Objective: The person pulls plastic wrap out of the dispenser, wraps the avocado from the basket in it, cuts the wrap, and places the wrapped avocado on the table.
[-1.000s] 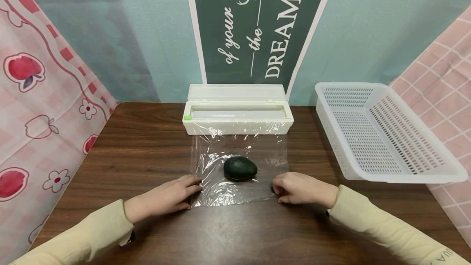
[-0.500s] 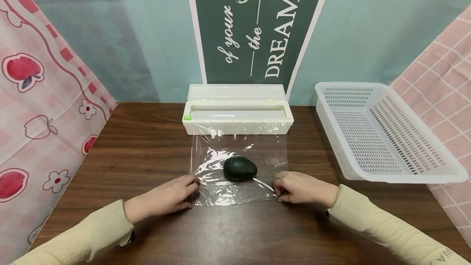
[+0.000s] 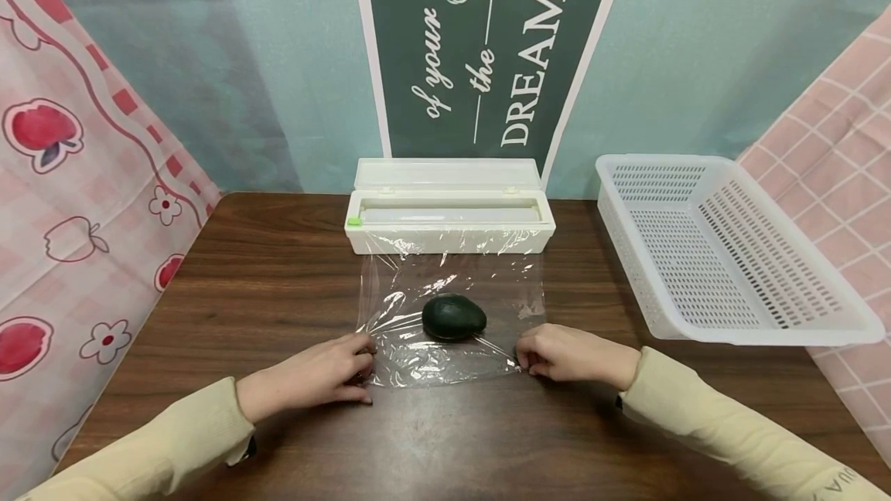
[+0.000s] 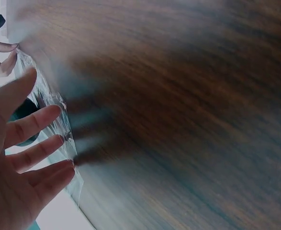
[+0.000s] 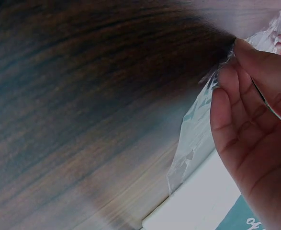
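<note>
A dark green avocado (image 3: 454,317) lies on a sheet of clear plastic wrap (image 3: 431,366), which runs from a white wrap dispenser (image 3: 452,241) toward the person. At the sheet's near left corner is my left hand (image 3: 320,372), its fingertips touching the film. In the left wrist view the thumb (image 4: 16,93) stands apart from the spread fingers (image 4: 39,151). My right hand (image 3: 571,356) pinches the near right corner of the wrap between thumb and fingers, also seen in the right wrist view, where the film (image 5: 193,129) hangs from the fingertips.
The dispenser's lid (image 3: 448,175) stands raised, with a green slider (image 3: 355,222) at its left end. A white perforated basket (image 3: 654,323) sits at the right on the brown wooden table (image 3: 278,269). Patterned cloths (image 3: 90,238) bound the sides.
My left fingers have shifted slightly right, and the left thumb has moved away from the film. Creases in the wrap now pull toward both hands. The avocado stays in place.
</note>
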The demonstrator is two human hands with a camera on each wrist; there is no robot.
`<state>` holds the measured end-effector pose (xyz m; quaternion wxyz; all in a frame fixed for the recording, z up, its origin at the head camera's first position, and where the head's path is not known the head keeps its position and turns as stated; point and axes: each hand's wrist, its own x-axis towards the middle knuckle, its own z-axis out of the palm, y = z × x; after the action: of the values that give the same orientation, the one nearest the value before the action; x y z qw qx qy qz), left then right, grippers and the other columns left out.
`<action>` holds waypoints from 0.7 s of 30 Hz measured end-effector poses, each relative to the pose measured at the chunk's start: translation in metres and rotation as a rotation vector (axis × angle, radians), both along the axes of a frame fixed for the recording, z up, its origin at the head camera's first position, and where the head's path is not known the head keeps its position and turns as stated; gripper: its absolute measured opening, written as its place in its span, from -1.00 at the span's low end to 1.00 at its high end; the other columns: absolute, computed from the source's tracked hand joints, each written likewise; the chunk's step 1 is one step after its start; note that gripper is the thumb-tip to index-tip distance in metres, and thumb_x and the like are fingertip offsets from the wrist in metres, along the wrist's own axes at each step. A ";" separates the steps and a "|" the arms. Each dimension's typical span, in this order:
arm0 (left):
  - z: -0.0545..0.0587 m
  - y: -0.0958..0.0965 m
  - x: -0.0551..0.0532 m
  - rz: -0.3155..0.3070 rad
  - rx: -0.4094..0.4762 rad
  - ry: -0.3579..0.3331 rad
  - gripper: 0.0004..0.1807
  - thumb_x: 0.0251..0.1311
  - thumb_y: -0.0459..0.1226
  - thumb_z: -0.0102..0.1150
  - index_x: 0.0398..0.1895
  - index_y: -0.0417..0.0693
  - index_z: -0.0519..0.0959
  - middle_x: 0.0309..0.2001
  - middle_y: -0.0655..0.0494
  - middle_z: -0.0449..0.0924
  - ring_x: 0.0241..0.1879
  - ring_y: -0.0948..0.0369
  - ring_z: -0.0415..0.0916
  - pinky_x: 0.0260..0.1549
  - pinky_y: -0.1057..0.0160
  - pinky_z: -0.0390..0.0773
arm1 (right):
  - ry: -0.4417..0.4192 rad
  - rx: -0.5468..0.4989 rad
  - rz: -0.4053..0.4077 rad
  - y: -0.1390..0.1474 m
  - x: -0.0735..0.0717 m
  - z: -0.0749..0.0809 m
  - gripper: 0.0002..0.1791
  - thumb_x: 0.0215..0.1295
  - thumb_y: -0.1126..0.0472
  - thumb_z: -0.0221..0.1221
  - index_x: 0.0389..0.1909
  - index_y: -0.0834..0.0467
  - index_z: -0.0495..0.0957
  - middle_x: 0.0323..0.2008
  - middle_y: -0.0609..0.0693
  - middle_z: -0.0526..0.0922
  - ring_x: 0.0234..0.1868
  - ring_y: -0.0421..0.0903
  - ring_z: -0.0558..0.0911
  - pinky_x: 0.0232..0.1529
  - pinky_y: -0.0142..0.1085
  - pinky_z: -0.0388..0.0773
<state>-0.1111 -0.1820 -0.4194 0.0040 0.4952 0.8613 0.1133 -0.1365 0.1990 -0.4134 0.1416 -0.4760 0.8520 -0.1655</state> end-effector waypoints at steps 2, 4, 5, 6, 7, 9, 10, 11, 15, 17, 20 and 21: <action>0.001 0.000 0.000 0.010 -0.014 -0.014 -0.65 -0.10 0.00 0.34 -0.51 -0.02 0.43 -0.22 0.11 0.38 -0.27 0.25 0.38 -0.29 0.29 0.53 | -0.004 0.000 0.004 0.000 0.000 0.000 -0.74 -0.11 0.46 0.25 -0.55 0.04 0.46 -0.56 -0.26 0.40 -0.51 -0.42 0.36 -0.51 -0.57 0.37; 0.001 0.001 0.001 0.017 -0.021 -0.019 -0.66 -0.13 -0.05 0.38 -0.51 -0.01 0.42 -0.23 0.13 0.37 -0.28 0.26 0.37 -0.31 0.30 0.53 | -0.005 -0.003 0.006 0.000 0.000 0.001 -0.74 -0.11 0.47 0.24 -0.54 0.04 0.46 -0.57 -0.26 0.40 -0.51 -0.42 0.36 -0.51 -0.57 0.36; 0.001 0.001 0.001 0.019 -0.022 -0.018 -0.67 -0.14 -0.09 0.39 -0.51 -0.01 0.43 -0.24 0.13 0.36 -0.28 0.26 0.36 -0.32 0.31 0.53 | -0.005 -0.006 0.007 0.000 0.000 0.001 -0.74 -0.12 0.47 0.23 -0.54 0.04 0.46 -0.57 -0.25 0.41 -0.52 -0.42 0.36 -0.52 -0.57 0.36; 0.001 0.002 0.001 0.018 -0.020 -0.016 -0.70 -0.13 -0.13 0.39 -0.51 -0.01 0.43 -0.25 0.13 0.36 -0.29 0.26 0.37 -0.32 0.31 0.53 | -0.005 -0.009 0.007 0.000 0.000 0.001 -0.74 -0.12 0.48 0.23 -0.54 0.04 0.46 -0.57 -0.25 0.40 -0.52 -0.42 0.37 -0.52 -0.57 0.36; 0.001 0.002 0.001 0.017 -0.017 -0.012 -0.72 -0.13 -0.17 0.39 -0.51 -0.01 0.44 -0.25 0.13 0.36 -0.29 0.26 0.37 -0.31 0.32 0.53 | -0.006 -0.010 0.006 0.000 0.000 0.002 -0.74 -0.12 0.48 0.23 -0.54 0.04 0.46 -0.58 -0.26 0.40 -0.52 -0.42 0.36 -0.52 -0.57 0.36; 0.000 0.002 0.000 0.009 -0.006 0.005 -0.76 -0.11 -0.23 0.37 -0.51 -0.01 0.45 -0.26 0.13 0.36 -0.29 0.26 0.38 -0.30 0.31 0.53 | -0.008 -0.013 0.003 0.000 0.000 0.002 -0.74 -0.11 0.48 0.23 -0.54 0.05 0.46 -0.58 -0.26 0.40 -0.52 -0.42 0.37 -0.52 -0.57 0.36; 0.000 0.002 0.000 0.003 0.002 0.014 -0.78 -0.10 -0.25 0.36 -0.51 -0.01 0.46 -0.26 0.13 0.36 -0.29 0.25 0.38 -0.30 0.31 0.54 | -0.009 -0.013 0.001 0.000 0.000 0.003 -0.74 -0.11 0.48 0.23 -0.54 0.05 0.46 -0.58 -0.26 0.40 -0.53 -0.42 0.37 -0.52 -0.57 0.36; 0.000 0.002 0.000 -0.004 0.011 0.022 -0.80 -0.09 -0.27 0.35 -0.51 -0.02 0.47 -0.26 0.12 0.37 -0.29 0.25 0.39 -0.30 0.30 0.54 | -0.009 -0.011 -0.002 0.000 0.000 0.003 -0.74 -0.11 0.47 0.24 -0.53 0.05 0.46 -0.58 -0.26 0.40 -0.53 -0.42 0.37 -0.53 -0.57 0.36; 0.000 0.002 0.000 -0.021 0.036 0.047 -0.86 -0.05 -0.33 0.31 -0.50 -0.04 0.49 -0.24 0.08 0.39 -0.27 0.22 0.41 -0.28 0.28 0.54 | 0.005 -0.008 -0.007 0.000 0.000 0.005 -0.77 -0.09 0.45 0.25 -0.50 0.07 0.49 -0.57 -0.25 0.42 -0.52 -0.41 0.38 -0.51 -0.56 0.38; 0.000 0.002 -0.001 -0.021 0.039 0.051 -0.87 -0.05 -0.34 0.30 -0.49 -0.06 0.50 -0.23 0.05 0.42 -0.24 0.20 0.43 -0.26 0.27 0.56 | 0.027 -0.017 0.000 0.000 0.000 0.006 -0.78 -0.10 0.44 0.26 -0.48 0.08 0.50 -0.57 -0.24 0.42 -0.52 -0.40 0.38 -0.51 -0.55 0.38; 0.000 0.002 -0.001 -0.019 0.040 0.069 -0.88 -0.06 -0.35 0.29 -0.48 -0.08 0.51 -0.23 0.02 0.46 -0.18 0.12 0.48 -0.16 0.18 0.56 | 0.071 -0.031 0.018 0.002 -0.001 0.006 -0.80 -0.11 0.43 0.29 -0.48 0.10 0.53 -0.57 -0.23 0.42 -0.52 -0.40 0.37 -0.51 -0.54 0.38; 0.000 0.002 -0.001 -0.020 0.042 0.080 -0.88 -0.07 -0.35 0.29 -0.47 -0.08 0.52 -0.23 0.01 0.47 -0.15 0.08 0.48 -0.12 0.14 0.54 | 0.088 -0.035 0.024 0.002 -0.001 0.006 -0.80 -0.11 0.42 0.29 -0.48 0.10 0.54 -0.57 -0.23 0.42 -0.51 -0.40 0.37 -0.51 -0.54 0.39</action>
<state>-0.1121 -0.1805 -0.4198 -0.0398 0.5081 0.8531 0.1115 -0.1378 0.2012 -0.4075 0.0977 -0.4957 0.8485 -0.1574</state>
